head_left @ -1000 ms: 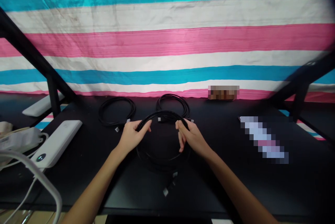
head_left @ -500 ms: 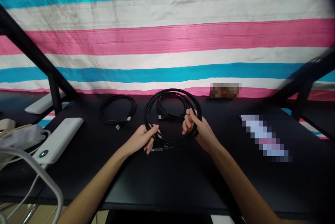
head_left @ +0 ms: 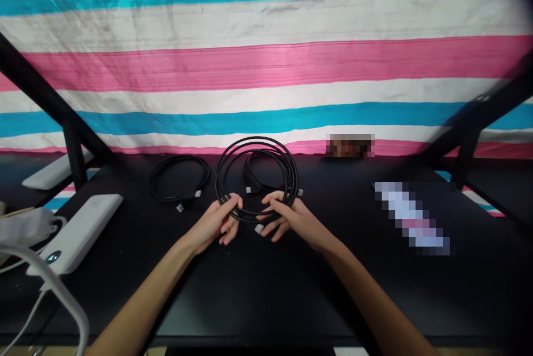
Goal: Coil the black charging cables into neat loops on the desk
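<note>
Between my two hands a coiled black cable (head_left: 220, 164) is held up over the table, its loops standing upright and a little loose. My left hand (head_left: 220, 218) pinches the lower left of the coil between thumb and fingers. At the lower right, my right hand (head_left: 287, 214) grips the same loops, thumb on the near side and other fingers spread below. A silver plug (head_left: 259, 229) hangs at the bottom between the hands. Behind the held coil lies a second coiled black cable (head_left: 260, 181), partly hidden. To the left rests a third coiled black cable (head_left: 156, 192) with two silver plugs.
A white power bank (head_left: 89, 228) lies on the black table (head_left: 233, 300) at left, beside a white adapter (head_left: 33, 228) and a thick white cable (head_left: 70, 300). Blurred-out items lie at the right and back. Dark frame bars slant at both sides before a striped sheet (head_left: 266, 61).
My right hand has slid down from the coil's right side to its lower right, closer to my left hand. The plug end now hangs between both hands. The view has shifted slightly.
</note>
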The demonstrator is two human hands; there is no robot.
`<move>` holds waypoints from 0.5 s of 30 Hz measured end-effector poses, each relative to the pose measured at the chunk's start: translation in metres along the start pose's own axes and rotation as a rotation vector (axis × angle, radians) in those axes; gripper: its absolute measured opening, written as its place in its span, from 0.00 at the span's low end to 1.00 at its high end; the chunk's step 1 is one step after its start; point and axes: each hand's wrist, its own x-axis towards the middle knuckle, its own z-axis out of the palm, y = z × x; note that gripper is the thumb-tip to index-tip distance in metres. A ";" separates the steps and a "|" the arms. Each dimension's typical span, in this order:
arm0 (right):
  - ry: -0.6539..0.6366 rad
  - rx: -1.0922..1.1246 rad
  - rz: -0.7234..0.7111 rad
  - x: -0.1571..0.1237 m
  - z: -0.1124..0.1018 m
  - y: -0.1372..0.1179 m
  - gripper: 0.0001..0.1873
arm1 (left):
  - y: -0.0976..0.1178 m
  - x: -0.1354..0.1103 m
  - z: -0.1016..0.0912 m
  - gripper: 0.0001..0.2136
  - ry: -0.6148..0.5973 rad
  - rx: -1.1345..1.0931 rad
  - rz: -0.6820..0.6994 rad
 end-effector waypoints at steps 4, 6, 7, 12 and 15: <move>0.041 -0.029 -0.038 0.000 -0.003 -0.001 0.12 | 0.001 -0.002 -0.001 0.13 -0.082 -0.044 -0.082; 0.100 -0.059 -0.074 0.002 -0.004 -0.001 0.12 | 0.002 -0.003 -0.002 0.14 -0.114 -0.072 -0.110; 0.129 -0.069 -0.094 0.002 -0.003 -0.001 0.12 | 0.002 -0.003 -0.003 0.15 -0.132 -0.094 -0.120; 0.201 -0.071 -0.161 0.003 0.000 -0.003 0.11 | 0.000 -0.001 -0.011 0.22 -0.246 -0.208 -0.172; 0.246 -0.103 -0.215 0.002 0.001 -0.004 0.10 | -0.002 0.001 -0.016 0.26 -0.264 -0.206 -0.202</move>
